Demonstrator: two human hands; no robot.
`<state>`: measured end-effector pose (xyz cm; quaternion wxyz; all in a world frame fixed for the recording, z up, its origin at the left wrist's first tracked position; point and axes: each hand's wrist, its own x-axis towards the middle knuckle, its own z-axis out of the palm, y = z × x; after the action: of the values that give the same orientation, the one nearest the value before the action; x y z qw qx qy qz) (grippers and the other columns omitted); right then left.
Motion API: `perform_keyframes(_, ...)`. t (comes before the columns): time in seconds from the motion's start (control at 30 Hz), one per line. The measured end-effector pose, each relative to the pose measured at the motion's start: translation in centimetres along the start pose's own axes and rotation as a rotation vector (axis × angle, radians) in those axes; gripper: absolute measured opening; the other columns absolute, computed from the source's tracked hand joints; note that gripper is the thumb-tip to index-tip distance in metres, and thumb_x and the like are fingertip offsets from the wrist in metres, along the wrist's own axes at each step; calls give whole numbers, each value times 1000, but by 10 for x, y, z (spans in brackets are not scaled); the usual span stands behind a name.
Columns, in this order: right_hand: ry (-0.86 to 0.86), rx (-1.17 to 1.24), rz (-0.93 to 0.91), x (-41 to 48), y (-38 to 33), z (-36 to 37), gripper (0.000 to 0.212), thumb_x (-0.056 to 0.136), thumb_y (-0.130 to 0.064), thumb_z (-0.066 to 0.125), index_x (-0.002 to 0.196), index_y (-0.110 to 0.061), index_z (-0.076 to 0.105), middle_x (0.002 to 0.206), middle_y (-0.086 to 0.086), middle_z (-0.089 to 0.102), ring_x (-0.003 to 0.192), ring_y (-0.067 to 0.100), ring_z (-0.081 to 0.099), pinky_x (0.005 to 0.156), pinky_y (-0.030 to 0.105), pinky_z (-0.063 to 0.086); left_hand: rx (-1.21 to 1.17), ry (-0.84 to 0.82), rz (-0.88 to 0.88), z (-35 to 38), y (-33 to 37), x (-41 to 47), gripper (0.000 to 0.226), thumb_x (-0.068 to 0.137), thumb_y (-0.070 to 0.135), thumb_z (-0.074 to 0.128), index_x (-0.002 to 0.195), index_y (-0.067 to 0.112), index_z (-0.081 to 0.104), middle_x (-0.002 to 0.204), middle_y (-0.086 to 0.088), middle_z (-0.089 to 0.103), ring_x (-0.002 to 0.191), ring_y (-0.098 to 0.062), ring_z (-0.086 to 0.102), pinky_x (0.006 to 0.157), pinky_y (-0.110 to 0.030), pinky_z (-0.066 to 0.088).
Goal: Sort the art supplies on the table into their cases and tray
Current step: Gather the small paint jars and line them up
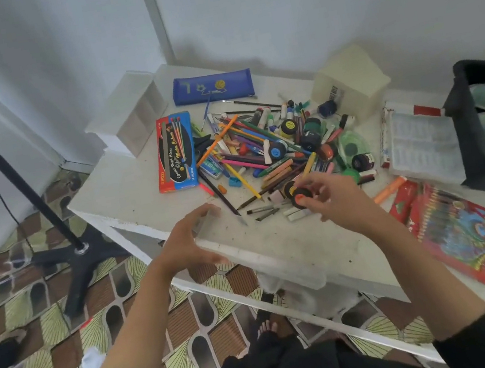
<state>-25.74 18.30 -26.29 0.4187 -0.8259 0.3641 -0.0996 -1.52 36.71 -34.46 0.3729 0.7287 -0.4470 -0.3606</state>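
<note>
— What is held in the right hand point(334, 200)?
— A small black paint pot with an orange lid point(300, 199) is pinched between thumb and fingertips. It is held at the near edge of the heap of loose pencils, crayons and paint pots point(273, 146) that is spread on the white table point(126, 191)
— And the left hand point(185, 242)?
— Its fingers and thumb are curved round the left end of a clear plastic box point(266, 254), which is set on the near side of the heap, at the table's front edge. The contact is slightly blurred
— How is the pot placed against that box?
— It is kept close to the box's far side; whether it is over the box cannot be told. The left hand is found well to the left of the pot
— What else is seen around the heap?
— A red-and-blue cardboard box of colour pencils point(174, 153) is laid just left of the heap, and a blue fabric pencil pouch point(212, 87) behind it. A black plastic tray with green dishes point(462, 112) is placed to the right of the heap, and a flat red pencil pack with a bright picture point(478, 239) to its near right
</note>
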Motion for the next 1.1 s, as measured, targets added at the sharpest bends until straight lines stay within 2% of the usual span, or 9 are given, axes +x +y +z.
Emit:
perform_keyframes(0.07, -101, 65, -75, -2, -8, 7, 23, 87, -14, 65, 109, -22, 63, 94, 1, 61, 70, 13, 63, 58, 15, 53, 8, 6, -31, 2, -1, -1, 85, 51, 6, 91, 119, 38, 51, 125, 18, 50, 111, 20, 42, 93, -6, 37)
perform_keyframes(0.13, -179, 32, -126, 0, -13, 21, 26, 87, -12, 65, 111, -22, 64, 103, 1, 56, 70, 10, 62, 59, 12, 51, 14, 46, -46, 8, -1, -1, 89, 46, 12, 93, 123, 32, 53, 129, 12, 52, 122, 3, 45, 105, -25, 38)
perform_keyframes(0.2, -255, 17, -174, 2, -17, 37, 27, 87, -11, 65, 113, -19, 63, 108, 2, 47, 70, 10, 61, 60, 13, 51, 22, 105, -57, 14, 1, -1, 97, 44, 16, 94, 129, 27, 51, 134, 7, 51, 126, -7, 45, 110, -33, 35)
perform_keyframes(0.33, -320, 31, -242, 16, -31, 71, 31, 90, -5, 60, 120, -9, 61, 104, 4, 40, 68, 11, 58, 62, 15, 52, 20, 119, -46, 19, 7, -1, 97, 39, 28, 95, 126, 28, 53, 131, 4, 55, 125, -9, 48, 110, -33, 36)
perform_keyframes(0.43, -298, 18, -230, 28, -44, 94, 28, 92, -7, 57, 119, -8, 62, 104, 10, 47, 84, 29, 63, 80, 26, 50, -24, 101, -54, 19, 13, -4, 93, 34, 32, 92, 118, 36, 53, 124, 12, 59, 119, 3, 50, 104, -18, 34)
perform_keyframes(0.53, -292, -19, -182, 37, -50, 110, 28, 91, -10, 58, 119, -7, 61, 112, 10, 62, 102, 24, 60, 81, 18, 38, -18, 100, -66, 19, 18, -4, 99, 32, 36, 90, 122, 36, 49, 123, 11, 59, 119, -1, 50, 100, -14, 32)
perform_keyframes(0.7, -249, -29, -150, 38, -43, 126, 18, 90, -12, 59, 105, -6, 68, 107, 9, 68, 100, 21, 61, 82, 20, 39, -25, 83, -59, 16, 18, -3, 95, 33, 33, 89, 121, 24, 55, 114, 12, 62, 111, 0, 56, 95, -12, 37)
perform_keyframes(1.0, -238, -122, -163, 40, -47, 127, 22, 91, -9, 53, 105, -9, 70, 107, 10, 68, 99, 23, 61, 89, 30, 46, -33, 95, -70, 16, 7, 3, 102, 32, 29, 94, 126, 19, 55, 122, 4, 62, 118, -10, 55, 108, -37, 38)
perform_keyframes(1.1, -164, -117, -233, 39, -49, 128, 22, 89, -9, 56, 105, -8, 70, 101, 10, 69, 89, 19, 62, 84, 27, 47, 26, 107, -69, 17, 0, 4, 108, 31, 40, 94, 129, 21, 52, 126, 5, 60, 121, -13, 53, 109, -45, 36)
